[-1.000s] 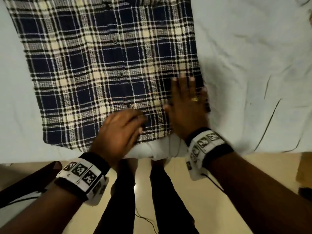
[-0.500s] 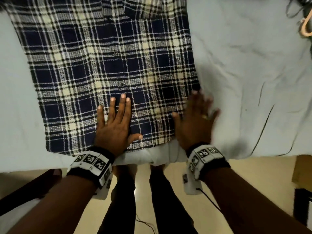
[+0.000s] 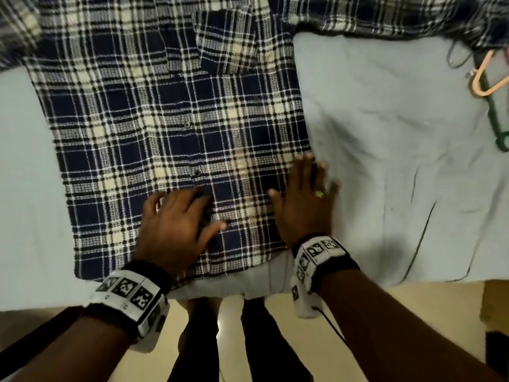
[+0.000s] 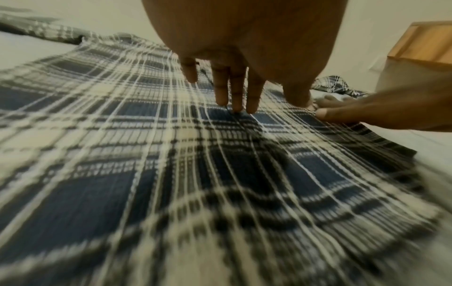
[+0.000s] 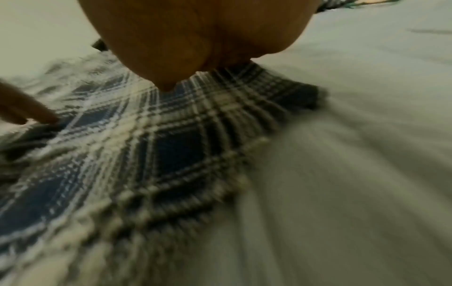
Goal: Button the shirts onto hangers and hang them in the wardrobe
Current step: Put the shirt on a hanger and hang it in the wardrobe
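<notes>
We see a pale bedsheet covering the whole work surface, wrinkled to the right of our right fingers. On it the plaid shirt lies flat, front up, placket closed, its hem nearest us and its body stretching away beyond both sets of fingertips. Our left hand rests palm-down on the lower front, fingers straight and close together, tips touching the cloth at the placket, thumb out to the right; it grasps nothing. Our right hand lies flat over the shirt's right side edge, fingers spread, some on plaid, some on sheet; nothing held. A green hanger and an orange hanger lie well apart, far right of our right fingers.
</notes>
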